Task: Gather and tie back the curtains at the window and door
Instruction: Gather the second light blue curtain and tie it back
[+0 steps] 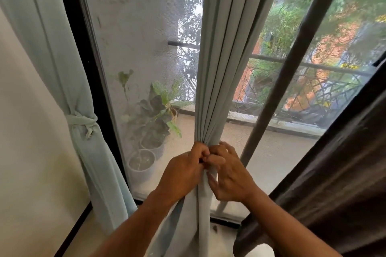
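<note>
We clench our left grip (183, 170) around the gathered pale curtain (221, 69); our right grip (226, 175) pinches its folds just beside.

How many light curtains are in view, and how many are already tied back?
2 light curtains, 1 tied. The left curtain by the wall is bound with a tie. The middle curtain is bunched in the left hand and right hand, no tie visible.
</note>
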